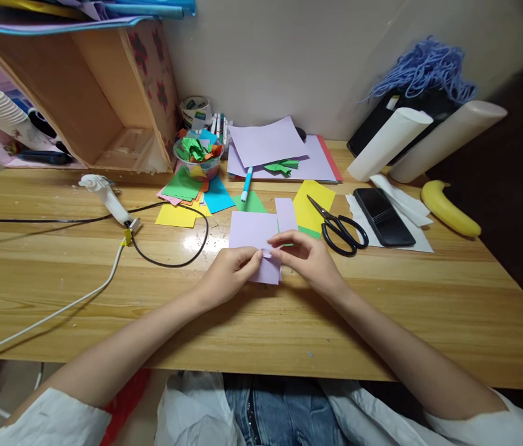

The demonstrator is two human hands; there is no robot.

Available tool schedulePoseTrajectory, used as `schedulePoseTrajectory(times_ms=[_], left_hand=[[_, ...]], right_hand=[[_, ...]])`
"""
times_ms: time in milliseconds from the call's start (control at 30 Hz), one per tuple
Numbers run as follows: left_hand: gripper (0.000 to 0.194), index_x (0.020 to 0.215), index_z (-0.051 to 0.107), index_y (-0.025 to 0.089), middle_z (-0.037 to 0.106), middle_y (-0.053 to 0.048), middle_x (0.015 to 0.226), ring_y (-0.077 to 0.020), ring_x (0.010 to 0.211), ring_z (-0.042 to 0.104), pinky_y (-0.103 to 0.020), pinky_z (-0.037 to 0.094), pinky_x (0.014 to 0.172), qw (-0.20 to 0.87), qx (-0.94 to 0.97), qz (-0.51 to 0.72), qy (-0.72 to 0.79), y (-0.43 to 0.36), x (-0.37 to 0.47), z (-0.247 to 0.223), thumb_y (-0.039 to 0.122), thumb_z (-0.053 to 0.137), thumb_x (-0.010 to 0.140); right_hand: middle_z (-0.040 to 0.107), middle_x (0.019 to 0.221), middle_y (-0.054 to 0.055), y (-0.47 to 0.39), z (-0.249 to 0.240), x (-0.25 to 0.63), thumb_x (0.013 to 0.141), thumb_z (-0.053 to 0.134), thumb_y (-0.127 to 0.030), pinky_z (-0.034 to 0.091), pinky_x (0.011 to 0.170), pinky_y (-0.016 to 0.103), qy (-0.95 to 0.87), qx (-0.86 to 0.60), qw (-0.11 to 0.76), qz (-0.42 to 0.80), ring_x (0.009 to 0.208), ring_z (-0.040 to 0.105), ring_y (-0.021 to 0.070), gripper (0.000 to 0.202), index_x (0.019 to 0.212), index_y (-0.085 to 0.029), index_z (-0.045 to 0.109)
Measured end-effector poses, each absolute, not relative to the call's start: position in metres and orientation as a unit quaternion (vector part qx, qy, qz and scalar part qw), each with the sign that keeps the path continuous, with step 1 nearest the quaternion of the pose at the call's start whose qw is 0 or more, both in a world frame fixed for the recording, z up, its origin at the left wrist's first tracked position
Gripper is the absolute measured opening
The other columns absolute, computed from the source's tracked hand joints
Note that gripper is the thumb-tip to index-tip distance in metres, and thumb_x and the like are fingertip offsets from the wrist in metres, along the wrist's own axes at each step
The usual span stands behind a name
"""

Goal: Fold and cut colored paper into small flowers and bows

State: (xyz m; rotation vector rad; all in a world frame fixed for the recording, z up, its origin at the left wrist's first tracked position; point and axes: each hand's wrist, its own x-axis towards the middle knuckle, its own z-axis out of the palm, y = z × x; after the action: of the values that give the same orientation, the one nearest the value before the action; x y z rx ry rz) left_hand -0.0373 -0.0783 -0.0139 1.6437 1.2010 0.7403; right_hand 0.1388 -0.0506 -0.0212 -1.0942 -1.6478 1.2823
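My left hand point(233, 269) pinches a small folded piece of purple paper point(267, 253) between thumb and fingertips. From the other side, my right hand point(305, 257) curls its thumb and fingers around the right end of that piece. Under both hands lies a larger purple sheet point(252, 226), partly covered by them. A narrow purple strip point(286, 214) is just beyond my right fingers. Black-handled scissors point(342, 229) rest to the right, their blades over a yellow sheet point(310, 195).
Coloured paper squares point(182, 186) and a tub of paper scraps point(198, 158) are at centre left. A glue gun point(106, 195) with its cord lies farther left. A blue marker point(246, 184) lies behind the sheet. At right are a phone point(384, 217) and a banana point(449, 207).
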Motion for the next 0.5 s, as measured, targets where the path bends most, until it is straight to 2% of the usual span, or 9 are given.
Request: schedulePoseTrajectory(times_ms=[67, 133, 367, 500], left_hand=[[0.036, 0.06, 0.049, 0.015, 0.043, 0.003, 0.055, -0.0087, 0.053, 0.034, -0.021, 0.025, 0.051, 0.439, 0.7, 0.286, 0.485, -0.0796, -0.0374, -0.0132, 0.035, 0.035, 0.087], [0.036, 0.061, 0.051, 0.015, 0.044, 0.003, 0.055, -0.0087, 0.053, 0.035, -0.021, 0.025, 0.05, 0.424, 0.72, 0.271, 0.478, -0.0802, -0.0378, -0.0136, 0.034, 0.035, 0.087], [0.035, 0.065, 0.054, 0.015, 0.052, 0.002, 0.061, -0.0089, 0.055, 0.039, -0.02, 0.027, 0.052, 0.413, 0.737, 0.278, 0.458, -0.0797, -0.0361, -0.0187, 0.031, 0.033, 0.089], [0.035, 0.067, 0.054, 0.015, 0.05, 0.002, 0.06, -0.0092, 0.056, 0.041, -0.02, 0.028, 0.053, 0.407, 0.736, 0.274, 0.467, -0.0791, -0.0355, -0.0198, 0.031, 0.033, 0.09]], right_hand=[[0.065, 0.082, 0.005, -0.0482, -0.0228, 0.1394, 0.07, 0.066, -0.037, 0.05, 0.068, 0.029, -0.615, -0.426, 0.326, 0.577, 0.075, 0.06, 0.0157, 0.023, 0.08, -0.017, 0.064], [0.065, 0.074, 0.003, -0.0469, -0.0235, 0.1401, 0.069, 0.067, -0.039, 0.048, 0.065, 0.027, -0.611, -0.427, 0.298, 0.597, 0.07, 0.059, 0.0145, 0.023, 0.074, -0.016, 0.063], [0.064, 0.068, 0.002, -0.0456, -0.0206, 0.1412, 0.065, 0.07, -0.035, 0.047, 0.06, 0.025, -0.607, -0.439, 0.292, 0.595, 0.064, 0.058, 0.013, 0.022, 0.069, -0.015, 0.063], [0.065, 0.069, 0.002, -0.0449, -0.0192, 0.1431, 0.065, 0.07, -0.034, 0.048, 0.061, 0.026, -0.617, -0.45, 0.285, 0.579, 0.064, 0.06, 0.0139, 0.02, 0.068, -0.015, 0.064]])
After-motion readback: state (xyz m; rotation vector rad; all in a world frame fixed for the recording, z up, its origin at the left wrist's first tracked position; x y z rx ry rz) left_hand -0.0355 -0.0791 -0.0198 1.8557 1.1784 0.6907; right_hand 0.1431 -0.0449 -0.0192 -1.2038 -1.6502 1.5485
